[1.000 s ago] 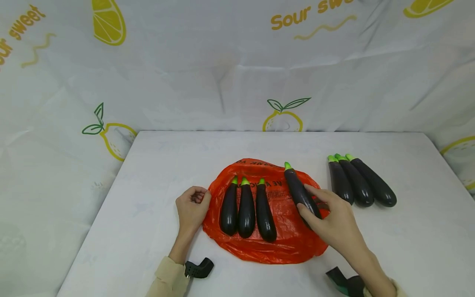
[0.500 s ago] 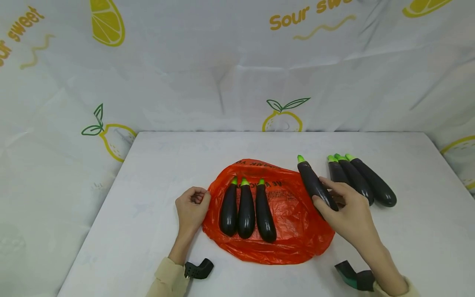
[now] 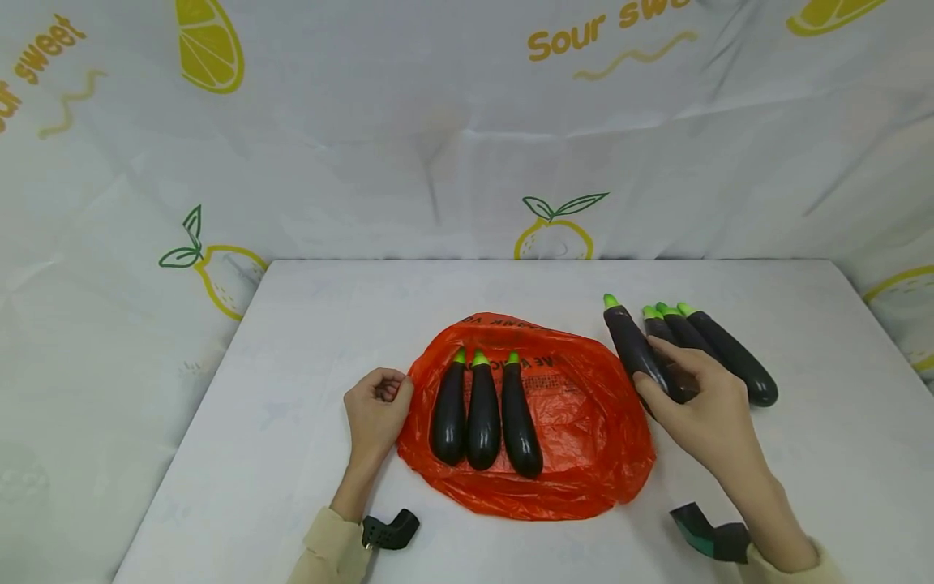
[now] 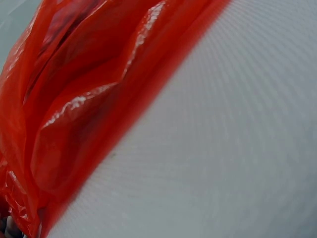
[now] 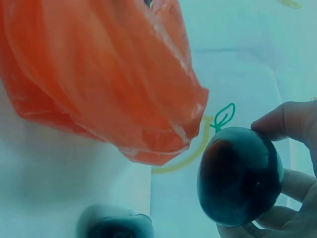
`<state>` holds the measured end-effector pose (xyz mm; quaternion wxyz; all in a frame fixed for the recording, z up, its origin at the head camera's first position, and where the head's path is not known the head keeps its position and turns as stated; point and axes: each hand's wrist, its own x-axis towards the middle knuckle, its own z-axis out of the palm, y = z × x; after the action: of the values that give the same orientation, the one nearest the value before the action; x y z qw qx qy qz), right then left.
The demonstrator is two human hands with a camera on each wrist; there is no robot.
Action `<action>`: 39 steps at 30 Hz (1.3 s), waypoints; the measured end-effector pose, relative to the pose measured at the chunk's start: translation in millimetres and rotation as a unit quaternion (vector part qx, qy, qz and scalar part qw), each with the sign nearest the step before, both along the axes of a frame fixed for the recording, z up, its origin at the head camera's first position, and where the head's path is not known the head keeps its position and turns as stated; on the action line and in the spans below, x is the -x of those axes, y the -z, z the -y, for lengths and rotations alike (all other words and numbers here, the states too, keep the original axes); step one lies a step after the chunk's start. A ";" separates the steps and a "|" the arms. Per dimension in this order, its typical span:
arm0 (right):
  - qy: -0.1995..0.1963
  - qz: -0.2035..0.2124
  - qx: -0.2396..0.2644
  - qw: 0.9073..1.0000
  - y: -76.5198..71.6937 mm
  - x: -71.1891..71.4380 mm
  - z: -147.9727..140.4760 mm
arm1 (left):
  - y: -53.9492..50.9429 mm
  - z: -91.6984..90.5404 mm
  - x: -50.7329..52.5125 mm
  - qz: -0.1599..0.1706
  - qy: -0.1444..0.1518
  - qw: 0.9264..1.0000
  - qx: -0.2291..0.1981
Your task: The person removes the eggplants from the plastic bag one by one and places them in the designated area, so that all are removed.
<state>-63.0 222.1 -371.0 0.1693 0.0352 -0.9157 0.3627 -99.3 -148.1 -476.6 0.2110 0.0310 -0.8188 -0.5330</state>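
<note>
A red plastic bag [image 3: 584, 454] lies spread on the white table, its rim raised around three dark eggplants [image 3: 483, 418] set side by side. At the bag's left edge my left hand [image 3: 378, 412] pinches the plastic between thumb and curled fingers. My right hand [image 3: 704, 401] grips another eggplant [image 3: 633, 345] by its thick end, just right of the bag, green stem pointing away from me. The right wrist view shows that held eggplant [image 5: 240, 176] end-on, thumb on one side and fingers on the other. In the left wrist view the bag [image 4: 99, 99] fills the upper left.
Three more eggplants [image 3: 737, 357] lie together at the right, partly hidden behind my right hand. The white table [image 3: 292, 365] reaches back to a white cloth [image 3: 328, 162] printed with lemons. Dark wrist devices [image 3: 392, 529] sit at both wrists.
My right hand has carried the held eggplant from above the bag's right part to the right, beyond its rim, towards the other three. My left hand has stayed at the bag's left edge.
</note>
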 end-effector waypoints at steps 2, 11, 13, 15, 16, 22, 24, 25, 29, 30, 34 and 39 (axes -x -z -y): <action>0.002 -0.001 -0.001 1.000 0.3 1.0 -1.9 | 0.3 0.0 0.1 0.000 0.001 1.000 -0.002; 0.009 -0.022 -0.010 1.000 3.0 7.3 -13.2 | 1.3 0.6 0.1 -0.005 -0.001 1.000 -0.002; 0.012 -0.025 -0.010 1.000 3.4 8.6 -16.6 | -4.0 -1.2 -1.4 -0.004 -0.001 1.000 0.000; 0.015 -0.026 -0.009 1.000 3.5 9.9 -20.5 | -10.5 -4.3 -3.1 0.002 -0.005 1.000 -0.001; 0.018 -0.023 -0.008 1.000 3.3 10.4 -22.4 | -11.3 -5.1 -3.2 0.004 -0.007 1.000 -0.001; 0.036 -0.003 -0.010 0.999 2.6 12.5 -31.8 | -0.2 -2.9 0.4 0.007 -0.015 1.000 0.000; 0.038 -0.001 -0.007 0.999 2.7 13.1 -35.1 | 0.7 -1.9 0.3 0.005 -0.012 1.000 0.001; 0.037 -0.002 -0.004 0.999 2.7 13.3 -36.8 | 0.8 -1.8 0.2 0.004 -0.011 1.000 0.002; 0.037 -0.010 0.014 0.999 2.8 14.9 -43.9 | 0.5 -0.5 -0.2 -0.002 -0.001 1.000 0.001; 0.037 -0.011 0.015 0.999 2.9 15.4 -45.7 | 0.8 0.0 0.0 -0.004 0.002 1.000 0.000; 0.045 -0.010 0.009 0.999 3.4 17.8 -53.5 | 1.2 0.7 0.2 -0.005 0.005 1.000 0.002; 0.056 -0.005 0.004 0.998 2.3 20.5 -62.1 | 1.3 1.1 0.1 -0.004 0.004 1.000 0.002</action>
<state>-83.5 284.1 -373.4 0.1944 -0.0149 -0.9139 0.3561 -99.4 -149.2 -477.9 0.2121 0.0257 -0.8190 -0.5326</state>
